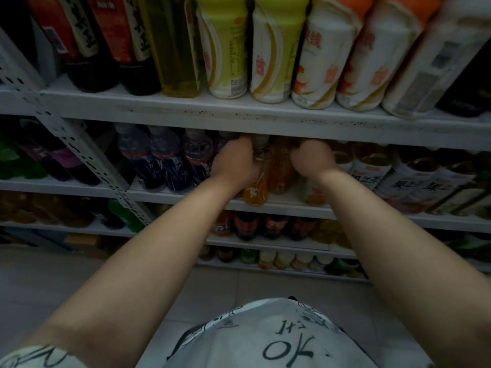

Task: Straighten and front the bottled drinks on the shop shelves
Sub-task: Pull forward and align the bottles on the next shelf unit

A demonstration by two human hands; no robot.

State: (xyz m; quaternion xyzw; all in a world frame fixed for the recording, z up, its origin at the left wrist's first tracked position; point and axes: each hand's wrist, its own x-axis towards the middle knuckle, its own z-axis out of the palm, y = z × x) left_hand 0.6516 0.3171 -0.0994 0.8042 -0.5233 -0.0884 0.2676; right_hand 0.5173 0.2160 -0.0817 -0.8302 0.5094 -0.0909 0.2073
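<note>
Both my hands reach into the second shelf from the top, under the lip of the shelf above. My left hand grips the neck of an orange drink bottle standing at the shelf's front edge. My right hand is curled round the top of a neighbouring bottle, mostly hidden behind the hand and wrist. Another orange bottle stands between the two hands, slightly further back.
Purple-labelled bottles stand left of my hands, white tea bottles to the right. The upper shelf carries large dark, yellow and white bottles. A perforated shelf upright runs diagonally on the left. Lower shelves hold more drinks; tiled floor lies below.
</note>
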